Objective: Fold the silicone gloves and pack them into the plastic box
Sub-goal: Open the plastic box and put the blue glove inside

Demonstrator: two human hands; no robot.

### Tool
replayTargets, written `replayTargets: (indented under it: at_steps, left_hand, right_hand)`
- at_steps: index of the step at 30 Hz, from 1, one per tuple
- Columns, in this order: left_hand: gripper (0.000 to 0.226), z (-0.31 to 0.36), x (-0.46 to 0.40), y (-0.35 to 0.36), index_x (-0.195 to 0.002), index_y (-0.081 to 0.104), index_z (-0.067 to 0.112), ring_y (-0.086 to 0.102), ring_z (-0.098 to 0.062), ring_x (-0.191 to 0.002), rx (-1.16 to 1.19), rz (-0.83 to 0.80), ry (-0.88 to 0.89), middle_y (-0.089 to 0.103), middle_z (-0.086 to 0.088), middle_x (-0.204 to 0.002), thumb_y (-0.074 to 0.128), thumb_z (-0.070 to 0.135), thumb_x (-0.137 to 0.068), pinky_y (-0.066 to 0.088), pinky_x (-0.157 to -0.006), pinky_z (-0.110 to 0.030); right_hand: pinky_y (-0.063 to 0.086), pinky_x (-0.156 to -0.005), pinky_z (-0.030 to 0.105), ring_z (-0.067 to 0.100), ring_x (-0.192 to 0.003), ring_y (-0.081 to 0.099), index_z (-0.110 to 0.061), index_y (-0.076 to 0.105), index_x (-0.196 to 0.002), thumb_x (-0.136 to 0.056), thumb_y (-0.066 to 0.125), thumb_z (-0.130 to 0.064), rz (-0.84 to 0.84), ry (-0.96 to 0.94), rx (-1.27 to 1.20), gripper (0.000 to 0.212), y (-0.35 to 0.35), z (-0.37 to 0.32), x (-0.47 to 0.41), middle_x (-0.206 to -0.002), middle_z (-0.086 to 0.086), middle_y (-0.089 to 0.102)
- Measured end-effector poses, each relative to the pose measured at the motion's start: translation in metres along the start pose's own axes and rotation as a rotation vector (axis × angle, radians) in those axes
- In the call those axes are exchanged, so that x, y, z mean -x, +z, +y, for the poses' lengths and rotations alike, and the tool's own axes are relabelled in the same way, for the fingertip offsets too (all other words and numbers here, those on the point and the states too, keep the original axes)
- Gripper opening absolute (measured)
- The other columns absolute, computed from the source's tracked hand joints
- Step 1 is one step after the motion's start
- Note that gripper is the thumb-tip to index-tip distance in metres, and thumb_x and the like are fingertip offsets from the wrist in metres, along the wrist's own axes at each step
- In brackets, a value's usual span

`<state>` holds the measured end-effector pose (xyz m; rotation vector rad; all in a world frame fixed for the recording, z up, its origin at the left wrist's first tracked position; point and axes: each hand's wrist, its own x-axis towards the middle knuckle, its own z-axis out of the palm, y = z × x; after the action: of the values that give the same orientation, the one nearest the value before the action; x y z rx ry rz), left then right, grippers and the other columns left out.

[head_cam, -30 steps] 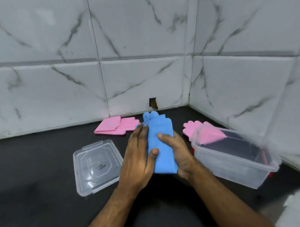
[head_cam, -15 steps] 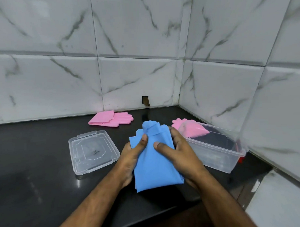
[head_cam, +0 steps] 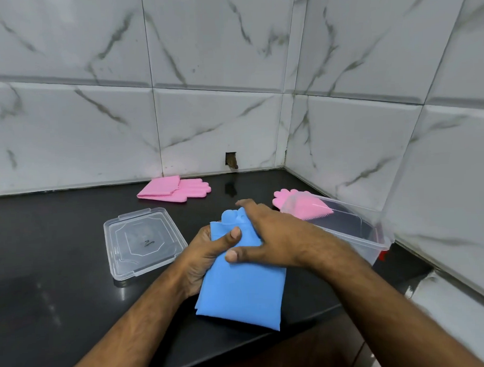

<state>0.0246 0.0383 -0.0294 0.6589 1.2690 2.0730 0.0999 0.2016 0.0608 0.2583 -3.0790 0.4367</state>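
Note:
A blue silicone glove [head_cam: 243, 293] hangs lifted over the black counter's front edge, cuff toward me. My left hand [head_cam: 207, 253] grips its left side, thumb on top and fingers underneath. My right hand [head_cam: 267, 232] lies across its finger end, thumb pressed on the blue surface. A clear plastic box [head_cam: 355, 228] stands to the right against the wall, with a pink glove [head_cam: 304, 206] hanging over its far rim. Another pink glove [head_cam: 174, 189] lies flat by the back wall.
The box's clear lid [head_cam: 144, 241] lies on the black counter [head_cam: 59, 244] to the left of my hands. Marble-tiled walls meet in a corner behind. The counter's front edge runs under the blue glove.
The blue glove has come off the counter and toward me. My right hand has slid across its finger end, and my left hand has shifted under its side.

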Motion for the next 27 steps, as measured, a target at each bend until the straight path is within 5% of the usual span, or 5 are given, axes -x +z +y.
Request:
replayTargets:
  at_steps: [5,11,17,21,27]
  left_hand:
    - [0.066,0.001,-0.001,-0.005,-0.119,0.067,-0.006,0.074,-0.041,-0.094,-0.042,0.004,0.014,0.072,-0.029,-0.109,0.092,0.036,-0.075,0.06,-0.082,-0.049]
    - [0.065,0.001,-0.003,-0.011,-0.115,0.066,-0.007,0.073,-0.038,-0.087,-0.118,0.104,0.06,0.072,-0.028,-0.105,0.091,0.038,-0.076,0.06,-0.075,-0.044]
    - [0.09,0.005,-0.008,-0.009,-0.116,0.064,0.004,0.074,-0.034,-0.085,-0.117,0.272,0.148,0.072,-0.023,-0.106,0.103,0.048,-0.047,0.063,-0.074,-0.044]
    - [0.087,0.008,-0.009,-0.011,-0.134,0.056,-0.002,0.065,-0.041,-0.107,0.014,0.255,0.137,0.065,-0.03,-0.125,0.076,0.063,-0.08,0.054,-0.095,-0.06]
    - [0.066,0.008,-0.017,-0.021,-0.116,0.065,0.01,0.074,-0.02,-0.065,-0.006,0.215,0.154,0.075,-0.009,-0.09,0.04,0.068,-0.097,0.059,-0.049,-0.03]
  right_hand:
    - [0.059,-0.088,0.041,0.012,-0.098,0.069,-0.034,0.035,-0.133,-0.076,0.075,-0.07,-0.04,-0.027,-0.245,0.079,0.013,0.009,-0.005,-0.112,-0.006,0.068]
    - [0.061,-0.085,0.04,0.005,-0.094,0.07,-0.044,0.048,-0.117,-0.068,0.08,-0.069,0.082,0.057,-0.449,0.064,0.038,0.014,-0.003,-0.105,-0.014,0.07]
    - [0.06,-0.086,0.043,0.011,-0.093,0.07,-0.039,0.056,-0.117,-0.075,0.082,-0.052,0.176,0.091,-0.426,0.051,0.032,0.009,-0.005,-0.104,-0.011,0.071]
    - [0.057,-0.087,0.043,0.016,-0.097,0.068,-0.04,0.054,-0.123,-0.081,0.078,-0.048,0.271,0.052,-0.331,0.05,0.013,0.002,0.001,-0.107,-0.009,0.071]
    - [0.058,-0.082,0.046,0.021,-0.092,0.069,-0.036,0.053,-0.123,-0.084,0.073,-0.049,0.58,0.042,-0.321,0.045,-0.04,0.013,0.019,-0.105,-0.007,0.07]
